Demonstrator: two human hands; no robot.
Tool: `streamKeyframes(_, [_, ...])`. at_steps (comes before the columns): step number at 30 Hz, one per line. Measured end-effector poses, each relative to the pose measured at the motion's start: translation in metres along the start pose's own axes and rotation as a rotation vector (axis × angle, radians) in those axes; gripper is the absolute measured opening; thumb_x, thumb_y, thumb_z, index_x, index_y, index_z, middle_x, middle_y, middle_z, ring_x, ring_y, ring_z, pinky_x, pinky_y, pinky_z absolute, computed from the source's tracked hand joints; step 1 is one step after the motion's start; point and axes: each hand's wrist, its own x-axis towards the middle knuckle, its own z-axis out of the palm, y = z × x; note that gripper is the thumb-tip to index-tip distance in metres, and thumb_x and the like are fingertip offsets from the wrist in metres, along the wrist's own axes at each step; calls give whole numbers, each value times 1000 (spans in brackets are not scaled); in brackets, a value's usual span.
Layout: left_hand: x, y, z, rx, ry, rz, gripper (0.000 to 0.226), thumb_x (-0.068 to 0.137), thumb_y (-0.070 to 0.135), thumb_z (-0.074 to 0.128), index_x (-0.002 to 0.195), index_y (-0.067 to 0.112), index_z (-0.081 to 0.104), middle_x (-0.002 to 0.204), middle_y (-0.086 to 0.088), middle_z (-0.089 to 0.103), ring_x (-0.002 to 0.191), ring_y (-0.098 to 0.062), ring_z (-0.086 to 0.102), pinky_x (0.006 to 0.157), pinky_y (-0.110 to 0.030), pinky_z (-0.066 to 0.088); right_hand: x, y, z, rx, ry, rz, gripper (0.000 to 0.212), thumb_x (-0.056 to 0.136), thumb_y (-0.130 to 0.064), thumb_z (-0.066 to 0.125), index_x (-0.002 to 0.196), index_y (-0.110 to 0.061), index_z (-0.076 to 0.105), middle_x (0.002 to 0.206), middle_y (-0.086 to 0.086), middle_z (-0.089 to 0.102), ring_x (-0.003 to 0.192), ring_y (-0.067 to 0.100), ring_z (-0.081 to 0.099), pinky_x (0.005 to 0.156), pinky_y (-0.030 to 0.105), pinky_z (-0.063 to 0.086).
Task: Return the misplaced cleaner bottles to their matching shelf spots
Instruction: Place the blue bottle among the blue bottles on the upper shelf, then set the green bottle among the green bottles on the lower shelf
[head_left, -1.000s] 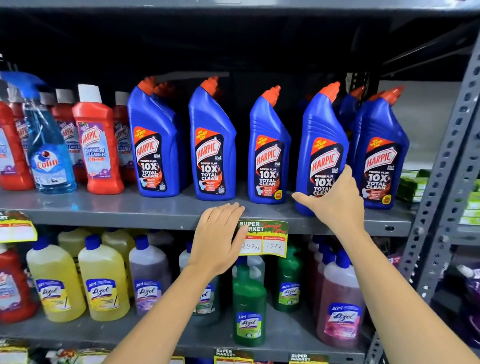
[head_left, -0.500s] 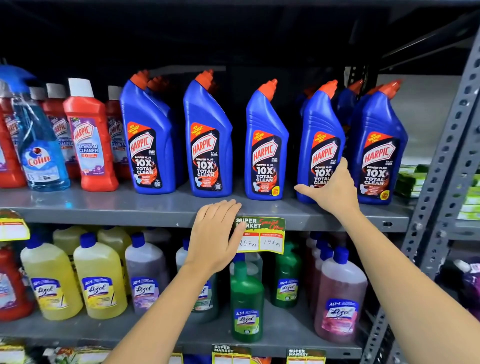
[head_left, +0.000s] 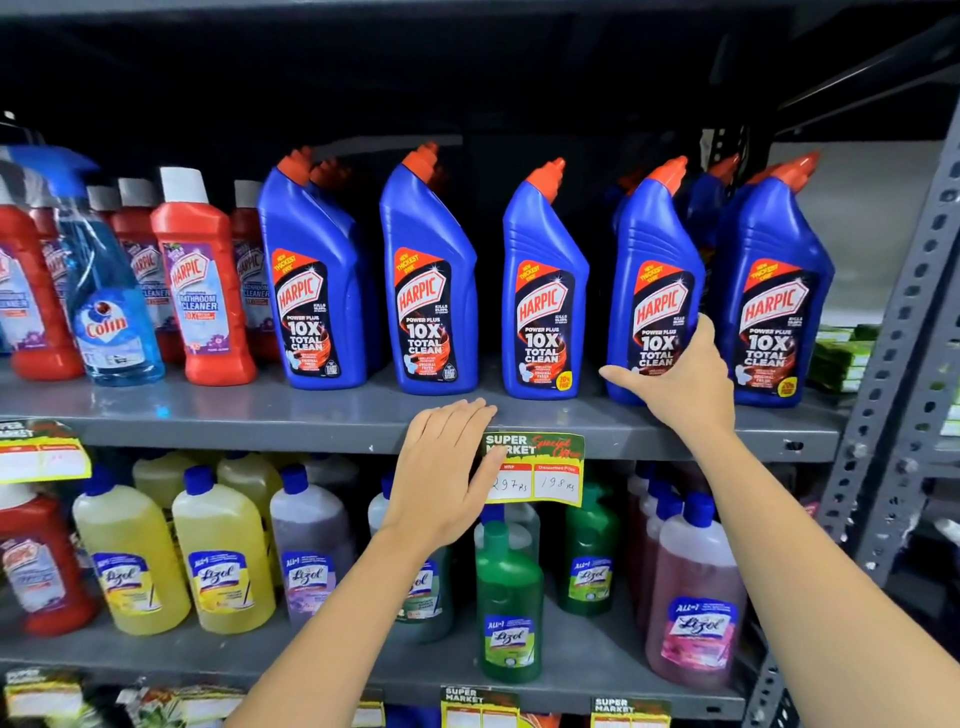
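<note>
Partly hiding its label, right hand (head_left: 680, 384) grips Harpic bottle (head_left: 655, 280); left hand (head_left: 447, 467) flat, empty.

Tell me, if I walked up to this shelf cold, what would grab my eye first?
Probably the row of blue Harpic bottles with orange caps along the upper shelf, and the right hand wrapped around the base of one of them. The left hand lies flat on the shelf edge beside a yellow price tag. At far left, a lone blue Colin spray bottle stands among red bathroom cleaners.
</note>
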Motion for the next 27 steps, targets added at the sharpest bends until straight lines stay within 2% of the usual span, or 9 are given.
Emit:
streamKeyframes(4, [-6, 1, -1, -45, 26, 19, 48, 101, 37, 39, 136, 8, 52, 144, -6, 50, 132, -22, 43, 114, -37, 22, -17, 5, -4, 207, 125, -78, 125, 60, -47, 89, 154, -11, 16, 143, 12, 47, 132, 26, 45, 108, 32, 36])
streamKeyframes(6, [-15, 3, 3, -52, 61, 14, 48, 101, 33, 41, 141, 7, 46, 153, -7, 39, 142, -21, 31, 118, -42, 15, -44, 15, -4, 353, 316, -188, 98, 72, -40, 84, 149, -9, 31, 124, 8, 53, 120, 26, 51, 103, 34, 42])
streamKeyframes(8, [-33, 5, 10, -60, 119, -11, 49, 99, 26, 48, 143, 5, 43, 157, -11, 30, 146, -25, 21, 119, -46, 11, -83, 31, 6, 451, 511, -354, 57, 87, -26, 72, 135, -11, 46, 104, 0, 53, 99, 32, 56, 89, 41, 48])
streamKeyframes(11, [-78, 6, 33, -125, 176, -79, 47, 97, 21, 49, 141, 3, 46, 157, -17, 27, 147, -30, 19, 118, -46, 14, -139, 58, 41, 550, 478, -331, 24, 92, -10, 58, 113, -21, 53, 86, -2, 52, 72, 17, 53, 73, 27, 45])
streamKeyframes(15, [-162, -8, 82, -220, -113, -163, 46, 101, 28, 42, 143, 9, 45, 159, -7, 26, 146, -22, 21, 116, -44, 23, -192, 86, 107, 510, 108, -14, 30, 80, -26, 66, 108, -26, 55, 91, 5, 58, 77, 24, 58, 68, 45, 51])
streamKeyframes(19, [-240, -34, 131, -145, -560, -253, 66, 101, 55, 18, 148, 13, 38, 158, 2, 16, 146, -20, 18, 113, -52, 27, -226, 107, 157, 375, -220, 202, 80, 67, -52, 76, 133, -20, 45, 119, 0, 51, 108, 17, 54, 93, 43, 50])
streamKeyframes(21, [-260, -45, 145, -53, -708, -242, 74, 99, 60, 10, 148, 12, 38, 156, 2, 17, 145, -24, 22, 115, -48, 20, -237, 112, 172, 332, -260, 234, 95, 62, -60, 79, 139, -20, 39, 126, 1, 51, 119, 18, 53, 99, 43, 49])
streamKeyframes(23, [-269, -49, 153, 19, -748, -223, 70, 101, 58, 17, 143, 9, 46, 154, -6, 33, 141, -28, 33, 113, -44, 14, -246, 116, 182, 251, -262, 225, 105, 60, -63, 79, 145, -20, 34, 134, 2, 49, 128, 21, 48, 105, 42, 45])
streamKeyframes(27, [-274, -55, 157, 11, -736, -215, 70, 101, 58, 17, 149, 11, 35, 158, -6, 28, 146, -26, 19, 115, -45, 8, -254, 109, 195, 136, -196, 244, 112, 63, -50, 86, 151, -21, 23, 139, 5, 47, 131, 24, 41, 105, 41, 41])
